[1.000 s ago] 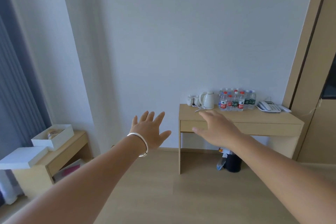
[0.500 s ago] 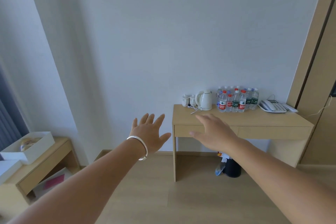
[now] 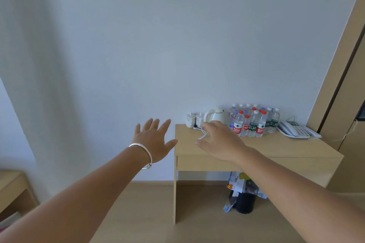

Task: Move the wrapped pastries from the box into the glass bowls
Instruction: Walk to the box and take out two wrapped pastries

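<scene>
Both my arms stretch forward in mid-air. My left hand (image 3: pixel 153 140) has its fingers spread, holds nothing and wears a silver bracelet at the wrist. My right hand (image 3: pixel 221 141) is also open and empty, palm down, in front of a wooden desk (image 3: pixel 296 150). No pastry box, wrapped pastry or glass bowl is in view now.
On the desk stand a white kettle (image 3: pixel 216 115), two small jars (image 3: pixel 194 119), several water bottles (image 3: pixel 253 122) and a white telephone (image 3: pixel 294 128). A dark bin (image 3: pixel 244 201) with bags sits under it. A low wooden side table (image 3: pixel 11 187) shows at the left edge.
The view has swung right: the white box on the low side table has slid out of the left edge. Both hands stay open and outstretched.
</scene>
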A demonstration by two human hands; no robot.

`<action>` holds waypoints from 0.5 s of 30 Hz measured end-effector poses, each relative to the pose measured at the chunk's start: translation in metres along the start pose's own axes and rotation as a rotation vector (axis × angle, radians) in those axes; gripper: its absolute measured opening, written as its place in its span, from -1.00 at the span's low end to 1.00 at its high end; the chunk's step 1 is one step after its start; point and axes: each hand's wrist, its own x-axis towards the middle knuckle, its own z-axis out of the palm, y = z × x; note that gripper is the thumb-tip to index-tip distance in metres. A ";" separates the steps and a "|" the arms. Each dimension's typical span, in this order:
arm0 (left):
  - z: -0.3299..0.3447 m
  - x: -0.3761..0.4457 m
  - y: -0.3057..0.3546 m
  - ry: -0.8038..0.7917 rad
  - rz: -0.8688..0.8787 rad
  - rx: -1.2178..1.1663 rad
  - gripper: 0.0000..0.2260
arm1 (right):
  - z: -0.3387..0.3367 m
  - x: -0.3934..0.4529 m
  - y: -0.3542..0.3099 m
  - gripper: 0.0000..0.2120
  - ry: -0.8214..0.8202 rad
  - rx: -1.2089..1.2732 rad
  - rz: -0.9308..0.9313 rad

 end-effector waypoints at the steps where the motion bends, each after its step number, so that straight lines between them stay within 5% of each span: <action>1: 0.003 0.012 -0.005 0.003 -0.001 -0.001 -0.36 | 0.004 0.013 -0.001 -0.38 -0.001 0.004 0.003; 15: 0.057 0.136 -0.093 -0.027 -0.135 0.055 -0.35 | 0.073 0.207 -0.012 -0.32 -0.078 0.029 -0.114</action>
